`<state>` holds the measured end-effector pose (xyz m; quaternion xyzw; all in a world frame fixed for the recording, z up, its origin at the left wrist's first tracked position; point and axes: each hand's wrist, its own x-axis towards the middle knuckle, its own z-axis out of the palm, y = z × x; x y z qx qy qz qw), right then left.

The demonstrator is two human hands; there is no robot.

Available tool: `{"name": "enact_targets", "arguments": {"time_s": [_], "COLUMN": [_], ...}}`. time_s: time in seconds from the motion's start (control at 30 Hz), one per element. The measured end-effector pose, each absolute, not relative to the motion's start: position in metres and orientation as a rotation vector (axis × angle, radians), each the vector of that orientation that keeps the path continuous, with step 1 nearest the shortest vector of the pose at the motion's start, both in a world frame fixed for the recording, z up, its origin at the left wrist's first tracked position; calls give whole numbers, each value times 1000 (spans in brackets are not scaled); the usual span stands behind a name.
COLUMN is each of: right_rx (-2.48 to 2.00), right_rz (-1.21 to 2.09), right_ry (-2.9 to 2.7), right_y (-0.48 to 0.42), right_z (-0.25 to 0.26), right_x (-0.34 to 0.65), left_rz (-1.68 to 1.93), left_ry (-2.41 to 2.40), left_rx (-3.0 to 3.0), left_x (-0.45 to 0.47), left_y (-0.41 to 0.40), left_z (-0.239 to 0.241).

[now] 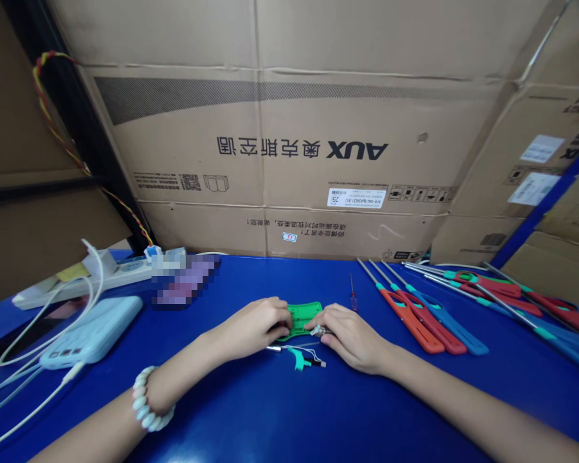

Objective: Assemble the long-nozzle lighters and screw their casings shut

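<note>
A white beaded bracelet (148,400) circles the wrist of the left hand (253,326), whose fingers curl around one end of a flat green plastic casing (300,317) on the blue table (289,418). The right hand (350,335) pinches a small metal part (320,330) against its other end (loose wired bits (302,357) lie just below).

Green plastic housing (301,319): a flat, shallow shell with rounded corners, lying open side up on the blue surface, directly between the fingertips of both hands and touching them on either side. Small metal part (320,331): silvery, pinched at the right fingertips against the housing's right edge; its exact form is probably too small to tell. Teal trigger piece (300,357) with thin wires: loose, just below the fingers, untouched.
</note>
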<state>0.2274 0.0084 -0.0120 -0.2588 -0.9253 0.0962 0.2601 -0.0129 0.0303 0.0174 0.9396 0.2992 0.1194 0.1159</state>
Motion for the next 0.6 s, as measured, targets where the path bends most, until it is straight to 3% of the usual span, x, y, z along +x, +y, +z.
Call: {"name": "enact_targets", "arguments": {"time_s": [0.27,0.6], "right_rx": [-782,-959], "right_rz": [287,47], "right_ry": [-2451,-2284], "right_y": [9,16], "right_z": [-14,-21], "right_x": [228,226], "left_rz": [365,380], "left_ry": [851,862], "left_rx": [2793,2845], "left_x": [-11,-12], "left_y": [28,30], "left_z": [18,17]}}
